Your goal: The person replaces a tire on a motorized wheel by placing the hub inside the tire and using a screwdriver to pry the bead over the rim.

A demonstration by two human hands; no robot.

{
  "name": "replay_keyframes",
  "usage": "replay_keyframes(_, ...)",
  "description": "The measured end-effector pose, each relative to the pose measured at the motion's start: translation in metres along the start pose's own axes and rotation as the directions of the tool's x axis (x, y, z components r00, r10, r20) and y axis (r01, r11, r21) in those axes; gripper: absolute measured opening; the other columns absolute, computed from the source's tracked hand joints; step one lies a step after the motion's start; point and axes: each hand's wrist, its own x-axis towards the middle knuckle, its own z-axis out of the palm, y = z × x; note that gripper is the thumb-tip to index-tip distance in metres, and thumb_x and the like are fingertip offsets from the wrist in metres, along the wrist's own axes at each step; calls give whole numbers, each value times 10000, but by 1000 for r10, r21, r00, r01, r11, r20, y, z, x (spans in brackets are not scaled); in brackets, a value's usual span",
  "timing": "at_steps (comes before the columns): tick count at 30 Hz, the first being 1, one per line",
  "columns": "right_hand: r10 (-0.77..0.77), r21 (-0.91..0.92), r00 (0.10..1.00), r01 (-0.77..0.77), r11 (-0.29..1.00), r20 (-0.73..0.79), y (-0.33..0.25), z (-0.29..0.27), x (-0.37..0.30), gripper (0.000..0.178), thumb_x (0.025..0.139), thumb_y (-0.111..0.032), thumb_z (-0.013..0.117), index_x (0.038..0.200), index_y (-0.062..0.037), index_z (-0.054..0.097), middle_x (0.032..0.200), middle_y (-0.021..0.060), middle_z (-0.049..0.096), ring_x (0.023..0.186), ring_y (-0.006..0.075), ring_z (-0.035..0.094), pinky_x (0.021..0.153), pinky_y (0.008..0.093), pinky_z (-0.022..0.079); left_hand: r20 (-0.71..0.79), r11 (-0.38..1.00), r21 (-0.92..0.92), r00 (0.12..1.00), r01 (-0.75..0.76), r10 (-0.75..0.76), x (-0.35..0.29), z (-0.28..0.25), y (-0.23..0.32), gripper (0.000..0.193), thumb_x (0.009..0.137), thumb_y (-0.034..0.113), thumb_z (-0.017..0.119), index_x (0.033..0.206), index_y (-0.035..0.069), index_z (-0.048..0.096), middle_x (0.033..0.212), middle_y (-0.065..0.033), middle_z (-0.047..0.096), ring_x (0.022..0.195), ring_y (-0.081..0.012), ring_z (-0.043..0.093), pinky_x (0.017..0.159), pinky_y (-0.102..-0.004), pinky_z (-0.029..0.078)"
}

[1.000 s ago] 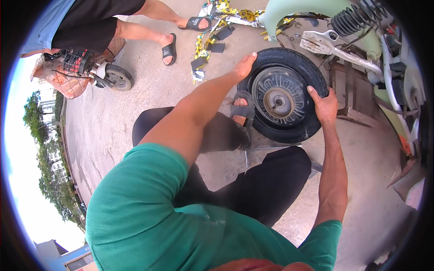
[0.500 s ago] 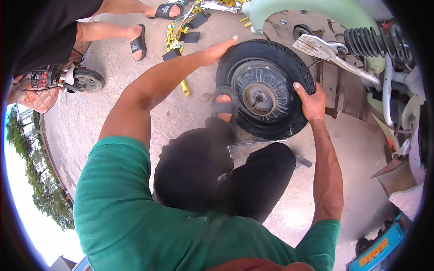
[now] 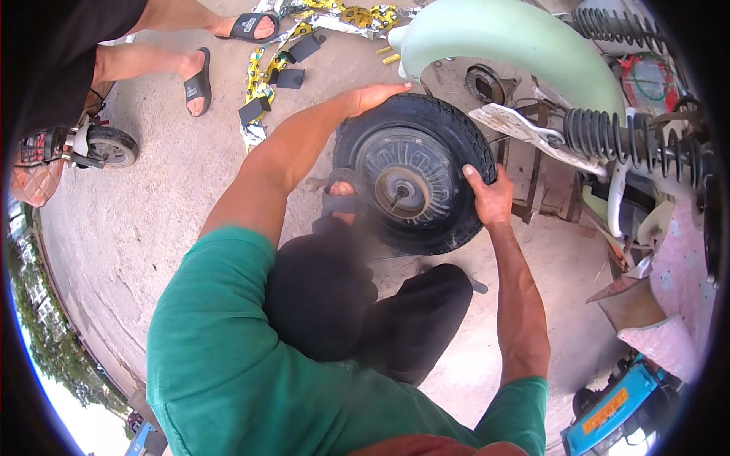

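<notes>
A big black wheel (image 3: 414,159) is sitting in front of the person, between the two hands, just beside a foot in a grey sandal (image 3: 340,204) and near a pale green mudguard (image 3: 525,38). From where I am standing, the right hand (image 3: 493,194) is grasping the tyre (image 3: 426,242) at its right edge, and the thumb is lying on the side of the rubber. The left hand (image 3: 376,97) is touching the top left edge, but its fingers are hiding behind the tyre, so I cannot tell if they are squeezing. The middle is looking like solid metal, so I am guessing the wheel is heavy and hard to break. The rubber is looking stiff and bumpy, so it is probably giving a good grip. Two hands on the tyre, facing each other, are seeming best, away from the axle (image 3: 399,197) that is poking out
</notes>
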Motion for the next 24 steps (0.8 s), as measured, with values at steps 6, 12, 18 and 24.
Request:
replay_keyframes(6,31,23,999,-31,999,-11,-1,-12,-9,705,793,-471,837,1200,68,633,1110,248,726,1053,358,704,947,415,524,69,1000,-30,998,4,-2,-18,15,13,707,992,633,532,1402,62,607,1390,-115,637,1228,-228,622,1077,-340,470)
replay_keyframes(12,67,-23,998,-67,998,0,-12,-14,-10,679,795,-472,834,1190,44,637,1095,242,728,1040,363,704,938,422,527,68,998,-22,996,54,-53,-17,11,15,699,1004,624,507,1412,64,598,1399,-123,629,1244,-235,615,1080,-343,470)
replay_keyframes(18,18,23,999,-19,1000,32,5,-9,-1,638,817,-458,819,1164,52,658,1066,216,742,992,314,715,911,401,537,32,996,-47,997,71,-70,12,3,-5,633,997,592,544,1319,62,672,1276,-104,706,1118,-207,678,1003,-333,518)
replay_keyframes(24,-16,130,993,1,991,114,13,-15,9,594,848,-436,799,1170,47,678,1049,178,754,963,240,708,899,374,537,-43,993,-11,992,121,-121,18,3,-4,604,1005,563,536,1306,60,681,1273,-95,709,1092,-204,678,1013,-319,499)
